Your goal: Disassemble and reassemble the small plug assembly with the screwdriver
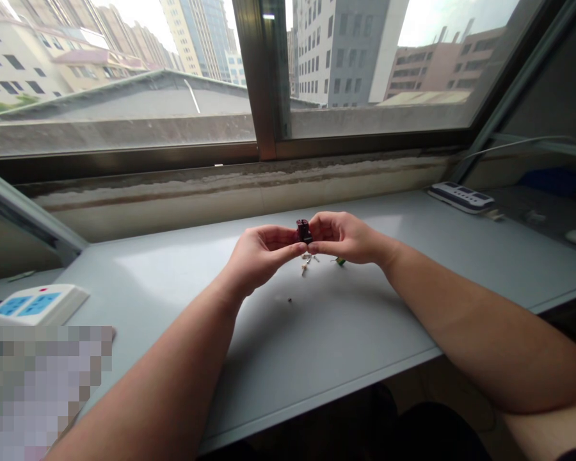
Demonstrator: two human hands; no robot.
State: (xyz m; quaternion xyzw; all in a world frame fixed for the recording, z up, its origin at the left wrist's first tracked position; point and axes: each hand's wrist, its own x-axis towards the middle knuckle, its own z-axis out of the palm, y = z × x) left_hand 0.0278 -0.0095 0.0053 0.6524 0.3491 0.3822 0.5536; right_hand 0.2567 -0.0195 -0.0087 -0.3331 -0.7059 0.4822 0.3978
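Between my two hands, above the middle of the table, is a small dark block-like part (303, 230) with round openings on top; its exact kind I cannot make out. My left hand (264, 253) pinches it from the left with thumb and fingers. From the right, my right hand (343, 237) grips it the same way, the two thumb tips nearly meeting in front. Just below the hands lie several small metal and pale pieces (304, 269). A small green piece (340, 261) rests under my right hand. Nearer me sits a tiny dark bit (290, 300).
The grey table (345, 320) runs up to the wall below a window (264, 77). A white socket box with blue faces (41, 302) stands at the left. A white and dark power strip (462, 196) lies at the back right. A blurred-out patch covers the lower left.
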